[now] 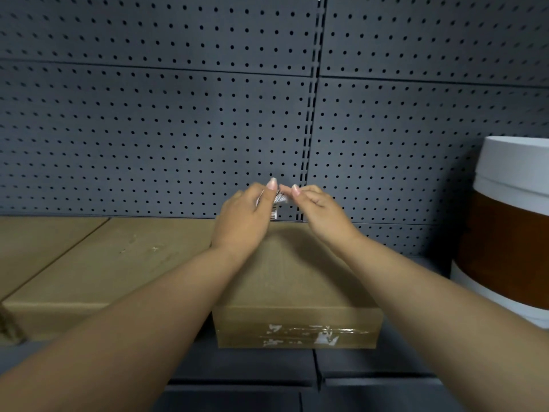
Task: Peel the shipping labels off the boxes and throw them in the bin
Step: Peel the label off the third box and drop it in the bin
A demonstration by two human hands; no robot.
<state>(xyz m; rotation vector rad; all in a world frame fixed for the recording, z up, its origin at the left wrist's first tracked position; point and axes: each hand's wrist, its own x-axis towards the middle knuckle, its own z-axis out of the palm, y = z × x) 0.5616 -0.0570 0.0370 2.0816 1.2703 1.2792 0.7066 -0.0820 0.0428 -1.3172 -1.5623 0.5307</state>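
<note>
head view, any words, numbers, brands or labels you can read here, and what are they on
No text can be read.
Label scrap pinched between the left hand and right hand: barcode bars and small print, too small and blurred to read.
Small box, front face: only torn white label remnants under tape, no legible print.
Large box and the white and brown tub: no print visible.

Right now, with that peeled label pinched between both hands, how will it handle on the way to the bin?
Probably floppy: the label hangs crumpled and curled between the left hand and right hand. Likely very light, since fingertips alone carry it. It may cling to the fingers rather than drop cleanly; the torn white scraps left on the small box suggest strong adhesive.
</note>
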